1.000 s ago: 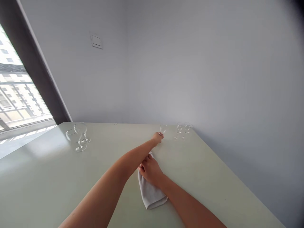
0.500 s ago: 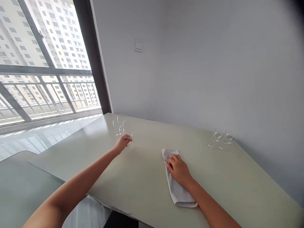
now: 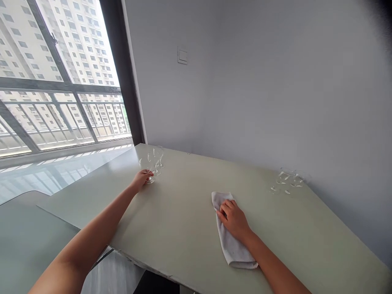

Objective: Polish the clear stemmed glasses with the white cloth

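My left hand point(image 3: 141, 179) is closed around the stem of a clear stemmed glass point(image 3: 150, 180) at the far left of the table. The glass stands upright or nearly so; whether its foot touches the table I cannot tell. Close beside it are other clear stemmed glasses point(image 3: 158, 153), their outlines faint. My right hand point(image 3: 234, 218) rests with curled fingers on a folded light grey cloth point(image 3: 235, 253), gripping its upper part. The cloth lies flat on the pale table point(image 3: 183, 216).
At the table's far right stands another cluster of clear glasses point(image 3: 287, 177) near the wall point(image 3: 275, 90). A lower glassy surface point(image 3: 27, 232) adjoins the table on the left. Beyond it is a large window point(image 3: 61, 81). The table's front edge runs close to my body.
My left hand has moved left with the stemmed glass, which is now right beside the other glasses. My right hand and the cloth have stayed in place; the view has shifted slightly.
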A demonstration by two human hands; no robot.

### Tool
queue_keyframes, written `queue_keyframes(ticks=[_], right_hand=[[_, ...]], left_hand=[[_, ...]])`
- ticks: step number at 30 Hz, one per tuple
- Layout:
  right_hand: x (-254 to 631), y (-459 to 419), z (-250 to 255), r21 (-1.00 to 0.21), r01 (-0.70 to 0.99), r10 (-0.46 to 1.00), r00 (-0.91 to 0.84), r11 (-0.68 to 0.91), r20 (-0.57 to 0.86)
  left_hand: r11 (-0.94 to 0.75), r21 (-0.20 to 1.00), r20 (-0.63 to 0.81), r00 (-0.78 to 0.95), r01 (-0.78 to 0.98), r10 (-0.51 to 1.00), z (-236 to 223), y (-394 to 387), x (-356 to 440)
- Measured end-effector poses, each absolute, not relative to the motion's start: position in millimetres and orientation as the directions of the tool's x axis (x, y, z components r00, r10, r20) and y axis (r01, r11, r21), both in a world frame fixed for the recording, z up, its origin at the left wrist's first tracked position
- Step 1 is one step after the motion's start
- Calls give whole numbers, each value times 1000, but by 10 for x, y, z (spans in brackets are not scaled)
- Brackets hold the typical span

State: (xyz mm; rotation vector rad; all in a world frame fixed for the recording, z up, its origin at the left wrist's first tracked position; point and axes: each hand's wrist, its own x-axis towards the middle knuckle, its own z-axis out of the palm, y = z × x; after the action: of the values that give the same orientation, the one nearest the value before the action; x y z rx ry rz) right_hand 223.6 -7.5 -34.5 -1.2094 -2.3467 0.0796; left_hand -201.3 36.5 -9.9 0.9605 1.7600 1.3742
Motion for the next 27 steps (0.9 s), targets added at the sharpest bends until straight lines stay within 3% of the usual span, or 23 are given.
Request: queue_keyframes(ticks=[13, 17, 20, 23, 25, 27], right_hand=[[2232, -77, -294, -314, 757, 806, -451, 573, 384], [2269, -18, -294, -454, 715, 846, -416, 531, 334], [2321, 45, -280, -682, 575, 887, -373, 452, 274], [2387, 116, -266, -936, 255, 966, -151, 244, 211], [2455, 178, -265, -984, 74, 982, 87, 164, 171], [2567, 266, -269, -987, 21, 941, 300, 161, 160]], left_hand=[[194, 952, -48, -511, 236, 858, -214, 298, -2048], [282, 821, 36, -538, 496, 842, -226, 287, -2011], [355, 654, 127, -560, 668, 819, -244, 293, -1992], [317, 650, 183, -548, 690, 817, -239, 282, -1972], [302, 654, 204, -546, 694, 812, -222, 261, -1959], [311, 655, 210, -561, 689, 801, -205, 239, -1951]])
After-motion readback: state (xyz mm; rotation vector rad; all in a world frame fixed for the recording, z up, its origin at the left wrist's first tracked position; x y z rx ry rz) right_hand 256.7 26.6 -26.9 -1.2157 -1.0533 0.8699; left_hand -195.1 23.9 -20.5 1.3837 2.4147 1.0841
